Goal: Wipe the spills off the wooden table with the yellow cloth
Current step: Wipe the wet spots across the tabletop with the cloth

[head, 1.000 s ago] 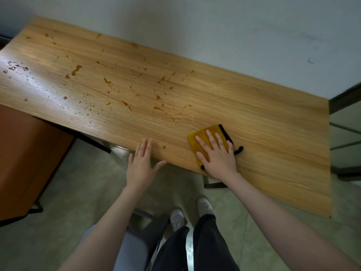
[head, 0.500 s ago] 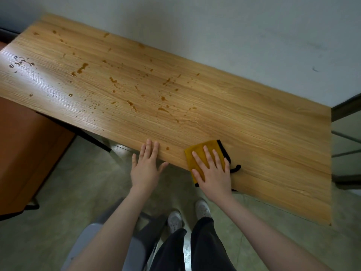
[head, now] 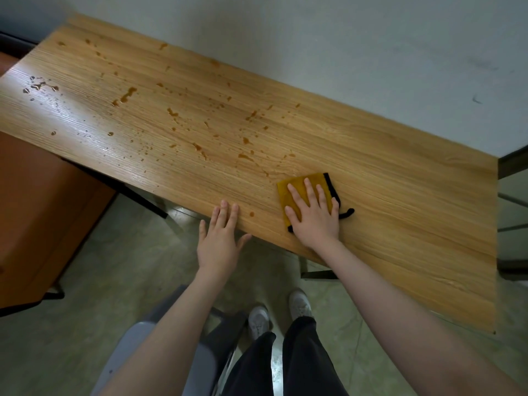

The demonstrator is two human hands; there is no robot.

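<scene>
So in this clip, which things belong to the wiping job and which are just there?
Part of the job:
- folded yellow cloth with black trim, pressed flat under the right hand
- brown spills
- wooden table
- left hand, fingers resting on the table edge

Just there:
- orange-brown cabinet
- grey chair

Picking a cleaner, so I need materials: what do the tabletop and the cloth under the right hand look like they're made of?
Table: wood-grain top, likely laminate or sealed wood; it shines and the spills bead on it instead of soaking in.
Yellow cloth: soft matte fabric, perhaps microfibre, with black edging; it lies flat under the right hand.
</scene>
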